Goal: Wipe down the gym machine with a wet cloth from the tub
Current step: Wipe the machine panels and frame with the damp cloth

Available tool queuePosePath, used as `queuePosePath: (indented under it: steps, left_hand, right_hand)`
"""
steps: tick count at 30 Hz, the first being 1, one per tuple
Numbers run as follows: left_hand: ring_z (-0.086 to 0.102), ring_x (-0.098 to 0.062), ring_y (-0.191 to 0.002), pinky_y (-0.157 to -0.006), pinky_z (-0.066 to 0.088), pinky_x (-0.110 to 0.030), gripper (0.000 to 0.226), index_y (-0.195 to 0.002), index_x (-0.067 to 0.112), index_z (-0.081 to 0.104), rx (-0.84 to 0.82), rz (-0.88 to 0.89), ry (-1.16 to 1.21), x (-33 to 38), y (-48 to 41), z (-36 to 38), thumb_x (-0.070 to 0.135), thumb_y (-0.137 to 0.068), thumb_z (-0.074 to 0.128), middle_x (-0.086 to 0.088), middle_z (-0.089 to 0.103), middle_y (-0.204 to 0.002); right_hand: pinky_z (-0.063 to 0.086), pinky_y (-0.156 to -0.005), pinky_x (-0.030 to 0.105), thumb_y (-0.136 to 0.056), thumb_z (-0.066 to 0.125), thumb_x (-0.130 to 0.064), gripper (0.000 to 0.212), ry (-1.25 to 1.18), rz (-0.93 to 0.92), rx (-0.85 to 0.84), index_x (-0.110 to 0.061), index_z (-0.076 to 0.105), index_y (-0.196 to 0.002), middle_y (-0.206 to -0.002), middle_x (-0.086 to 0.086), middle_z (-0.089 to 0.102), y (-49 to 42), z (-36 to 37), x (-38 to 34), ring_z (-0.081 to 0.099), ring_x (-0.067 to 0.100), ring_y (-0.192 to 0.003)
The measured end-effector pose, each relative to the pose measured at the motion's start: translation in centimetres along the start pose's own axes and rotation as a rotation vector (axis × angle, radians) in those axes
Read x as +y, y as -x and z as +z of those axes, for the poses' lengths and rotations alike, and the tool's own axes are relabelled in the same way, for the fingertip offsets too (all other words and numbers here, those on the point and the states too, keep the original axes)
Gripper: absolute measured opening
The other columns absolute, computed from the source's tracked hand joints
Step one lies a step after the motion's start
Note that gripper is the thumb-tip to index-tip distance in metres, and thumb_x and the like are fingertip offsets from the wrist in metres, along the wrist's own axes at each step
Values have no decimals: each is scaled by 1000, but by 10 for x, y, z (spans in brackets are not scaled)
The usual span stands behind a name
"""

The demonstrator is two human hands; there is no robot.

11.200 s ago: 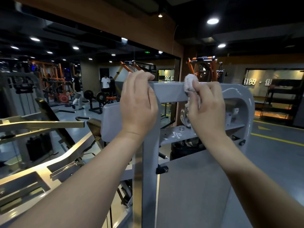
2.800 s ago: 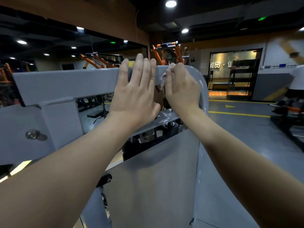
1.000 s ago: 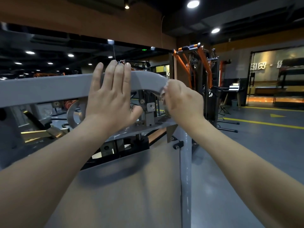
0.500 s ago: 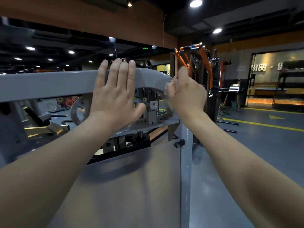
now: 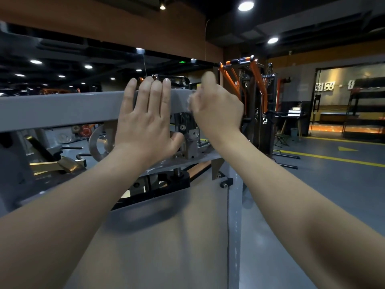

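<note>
The grey gym machine's top bar [image 5: 62, 109] runs across the left half of the view, with a grey side panel [image 5: 166, 236] below it. My left hand [image 5: 145, 124] lies flat against the bar with straight fingers reaching over its top edge. My right hand [image 5: 216, 113] is blurred at the bar's rounded right end, curled round a small white cloth [image 5: 190, 101] of which only a sliver shows at the palm's left edge. The tub is not in view.
An orange and black cable machine [image 5: 256, 97] stands right behind the bar's end. Pulleys and brackets [image 5: 187, 134] sit under the bar. Grey floor with yellow lines [image 5: 333, 159] spreads to the right. Dark shelving [image 5: 366, 109] stands at the far right.
My right hand with the cloth has risen from the lower curve of the bar's end to its top over the last second. My left hand keeps its place on the bar.
</note>
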State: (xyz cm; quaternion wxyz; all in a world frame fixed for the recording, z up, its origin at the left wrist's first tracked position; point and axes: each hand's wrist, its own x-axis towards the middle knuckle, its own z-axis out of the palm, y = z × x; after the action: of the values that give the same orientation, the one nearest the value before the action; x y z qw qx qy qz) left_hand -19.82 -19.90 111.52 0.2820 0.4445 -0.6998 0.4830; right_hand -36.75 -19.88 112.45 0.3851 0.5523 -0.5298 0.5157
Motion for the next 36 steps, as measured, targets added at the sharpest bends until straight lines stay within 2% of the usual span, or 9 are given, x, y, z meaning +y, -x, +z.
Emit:
queuePosePath:
  steps: [4, 8, 12, 14, 17, 20, 24, 29, 36]
  left_hand:
    - [23, -38, -148, -126, 4, -53, 102, -158, -4, 10, 0, 5, 0, -1, 1, 0, 64, -88, 38, -23, 29, -154]
    - [26, -40, -146, -126, 6, -54, 101, -157, -5, 12, 0, 13, 22, -1, 0, 0, 62, -86, 38, -24, 31, -152]
    - [26, -40, -145, -125, 7, -56, 102, -157, -5, 11, -12, 17, 37, -1, 0, -1, 62, -84, 36, -24, 31, -151]
    - [26, -40, -145, -125, 7, -55, 101, -157, -5, 11, -23, 16, 43, -1, 0, -5, 61, -85, 35, -23, 31, -151]
    - [21, -39, -149, -126, 3, -55, 102, -158, -5, 9, -33, 10, 56, -1, 1, -9, 63, -84, 29, -23, 27, -156]
    - [3, -38, -156, -126, 0, -55, 105, -160, -4, 2, -36, -11, 109, 6, 4, -16, 64, -83, 28, -23, 9, -166]
    - [-18, -31, -156, -127, -2, -51, 100, -160, -1, -10, -39, 120, 117, 34, 12, -14, 62, -88, 20, -19, -16, -168]
    - [-20, -28, -156, -127, -3, -51, 100, -160, 0, -6, -31, 167, 91, 42, 19, 9, 65, -91, 26, -17, -19, -168]
    - [-19, -31, -156, -127, -6, -53, 104, -159, -1, -12, 15, 181, 80, 44, 15, 28, 68, -89, 20, -19, -20, -168]
  right_hand:
    - [40, -38, 27, -104, 44, -28, 21, -21, -133, 41, -13, 57, -98, -63, -6, 54, -14, 5, -7, 48, 14, -43]
    - [31, -45, 23, -104, 42, -31, 20, -52, 61, -69, -15, 53, -99, -65, -9, 48, 12, -3, 45, 48, 13, -48]
    - [41, -51, 33, -106, 38, -33, 23, -35, 177, -189, -15, 47, -95, -70, -4, 53, 31, -11, 70, 56, 21, -59]
    - [45, -58, 36, -106, 37, -39, 27, -153, 202, -278, -15, 48, -98, -83, -2, 55, 29, -19, 72, 56, 16, -70]
    - [43, -74, 23, -106, 45, -41, 25, -319, 177, -417, -17, 48, -107, -109, -1, 45, 30, -33, 76, 52, 7, -90]
    - [42, -87, 22, -105, 55, -34, 21, -353, 157, -466, -16, 49, -114, -121, -1, 37, 36, -42, 83, 52, 12, -101]
    - [50, -79, 23, -101, 61, -22, 20, -323, 101, -338, -13, 53, -117, -116, 0, 49, 33, -48, 79, 54, 11, -94]
    - [57, -66, 36, -103, 58, -21, 10, -289, -168, -167, -11, 58, -103, -103, 6, 50, 22, -30, 66, 54, 18, -78]
    - [47, -56, 37, -102, 54, -9, 15, -137, -190, -148, 2, 63, -105, -91, 11, 49, 85, -21, 109, 42, 19, -70]
